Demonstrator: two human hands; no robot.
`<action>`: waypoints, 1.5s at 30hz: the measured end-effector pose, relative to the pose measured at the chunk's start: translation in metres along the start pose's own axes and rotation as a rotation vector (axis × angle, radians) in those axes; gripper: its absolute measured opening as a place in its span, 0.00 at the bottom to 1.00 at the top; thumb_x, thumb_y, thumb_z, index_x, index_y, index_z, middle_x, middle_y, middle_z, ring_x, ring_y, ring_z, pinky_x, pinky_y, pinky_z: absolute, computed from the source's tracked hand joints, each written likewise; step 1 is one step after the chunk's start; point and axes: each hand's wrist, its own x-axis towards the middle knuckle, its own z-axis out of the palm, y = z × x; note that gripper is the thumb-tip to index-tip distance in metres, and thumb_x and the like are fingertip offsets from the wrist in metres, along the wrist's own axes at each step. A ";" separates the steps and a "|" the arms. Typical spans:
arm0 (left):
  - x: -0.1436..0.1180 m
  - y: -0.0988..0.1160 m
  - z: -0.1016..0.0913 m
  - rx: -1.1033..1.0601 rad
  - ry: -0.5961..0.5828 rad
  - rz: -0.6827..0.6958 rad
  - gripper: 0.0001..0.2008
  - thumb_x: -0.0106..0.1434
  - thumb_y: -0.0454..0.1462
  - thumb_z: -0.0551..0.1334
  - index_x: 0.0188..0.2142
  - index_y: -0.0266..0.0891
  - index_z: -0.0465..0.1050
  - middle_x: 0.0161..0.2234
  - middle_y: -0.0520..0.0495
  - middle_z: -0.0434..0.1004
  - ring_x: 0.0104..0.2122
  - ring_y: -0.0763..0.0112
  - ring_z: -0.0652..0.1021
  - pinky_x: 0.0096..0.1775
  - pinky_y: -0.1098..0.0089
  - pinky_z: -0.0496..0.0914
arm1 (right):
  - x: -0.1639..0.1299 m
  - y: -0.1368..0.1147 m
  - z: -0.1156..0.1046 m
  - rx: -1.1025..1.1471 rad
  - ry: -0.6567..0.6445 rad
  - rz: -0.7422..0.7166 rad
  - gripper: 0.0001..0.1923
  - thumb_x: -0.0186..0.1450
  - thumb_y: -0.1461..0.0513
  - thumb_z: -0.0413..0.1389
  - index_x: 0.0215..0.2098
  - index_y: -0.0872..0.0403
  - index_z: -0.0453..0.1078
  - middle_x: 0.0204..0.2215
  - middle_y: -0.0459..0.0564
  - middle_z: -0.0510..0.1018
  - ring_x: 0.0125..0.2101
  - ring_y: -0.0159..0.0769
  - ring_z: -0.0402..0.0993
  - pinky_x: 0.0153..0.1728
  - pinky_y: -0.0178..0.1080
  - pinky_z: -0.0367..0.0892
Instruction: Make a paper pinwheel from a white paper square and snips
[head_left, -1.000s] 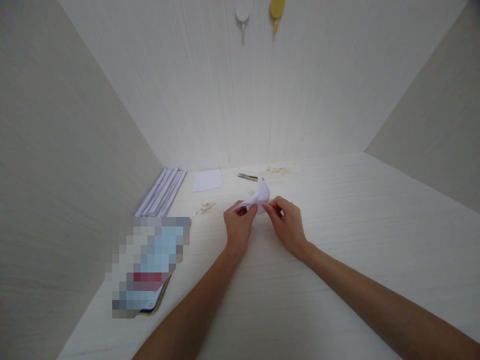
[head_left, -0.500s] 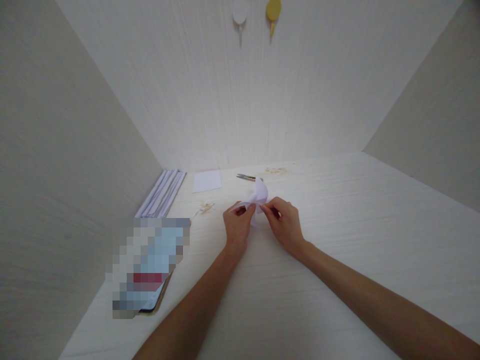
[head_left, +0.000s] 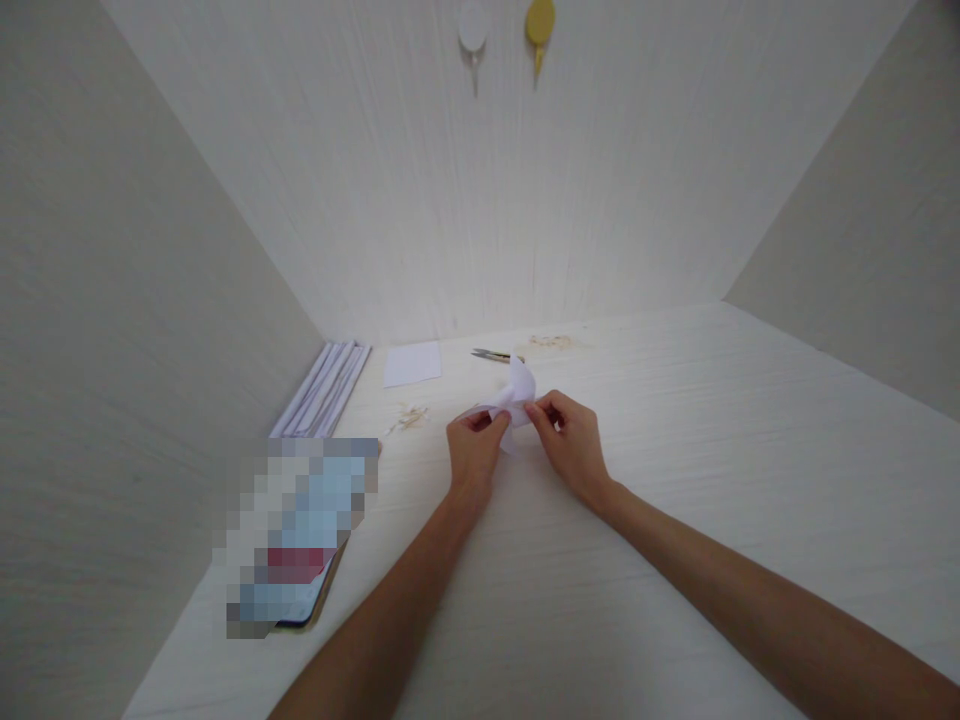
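Paper pinched between both hands, held just above the middle of the worktop. Left hand and right hand each have fingertips closed on the folded white piece. Scissors and a small sheet lie near the far edge, stacked papers in the far left corner.

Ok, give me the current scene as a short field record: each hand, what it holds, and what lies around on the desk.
left hand: pinching the folded white paper
right hand: pinching the same paper from the other side
paper state: creased, a flap standing up, held just above the desk
behind hands: scissors, flat white sheet
left wall side: stack of white sheets
wall: white hook, yellow hook
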 end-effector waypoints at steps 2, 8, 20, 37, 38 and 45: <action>0.001 -0.001 0.000 0.002 -0.006 0.007 0.05 0.41 0.33 0.61 0.21 0.35 0.74 0.20 0.52 0.73 0.20 0.76 0.69 0.25 0.74 0.63 | 0.001 -0.001 0.000 0.015 0.005 0.026 0.11 0.57 0.63 0.50 0.17 0.54 0.59 0.15 0.43 0.64 0.17 0.28 0.57 0.20 0.32 0.53; 0.001 -0.001 0.000 0.002 -0.014 0.015 0.05 0.40 0.32 0.62 0.21 0.35 0.75 0.21 0.50 0.75 0.22 0.74 0.72 0.27 0.73 0.65 | 0.002 -0.001 0.000 0.033 0.000 0.043 0.11 0.57 0.63 0.50 0.17 0.54 0.59 0.15 0.42 0.64 0.18 0.28 0.57 0.20 0.32 0.53; 0.001 -0.001 0.000 -0.003 -0.034 0.037 0.05 0.41 0.33 0.62 0.22 0.35 0.74 0.21 0.52 0.73 0.22 0.75 0.70 0.28 0.73 0.64 | 0.001 0.000 -0.001 0.058 0.003 0.028 0.11 0.57 0.63 0.50 0.17 0.55 0.61 0.15 0.43 0.64 0.18 0.28 0.58 0.21 0.32 0.54; 0.005 -0.006 -0.002 0.098 0.009 0.082 0.04 0.43 0.35 0.61 0.20 0.35 0.72 0.18 0.54 0.68 0.21 0.77 0.67 0.24 0.75 0.60 | 0.000 0.003 0.000 -0.082 0.009 -0.142 0.09 0.57 0.64 0.53 0.19 0.56 0.67 0.16 0.46 0.70 0.19 0.29 0.62 0.22 0.32 0.57; 0.005 -0.007 -0.002 0.107 0.008 0.091 0.04 0.43 0.35 0.61 0.20 0.35 0.72 0.18 0.54 0.68 0.21 0.77 0.66 0.24 0.75 0.60 | -0.001 0.003 0.000 -0.120 0.010 -0.167 0.10 0.57 0.63 0.53 0.19 0.56 0.67 0.16 0.46 0.70 0.19 0.29 0.62 0.23 0.32 0.57; 0.003 -0.006 -0.002 0.110 -0.001 0.131 0.06 0.44 0.35 0.61 0.23 0.35 0.73 0.22 0.53 0.71 0.22 0.77 0.68 0.25 0.75 0.61 | -0.002 0.003 0.000 -0.306 0.010 -0.221 0.13 0.60 0.62 0.50 0.18 0.56 0.63 0.17 0.46 0.69 0.19 0.29 0.61 0.25 0.35 0.54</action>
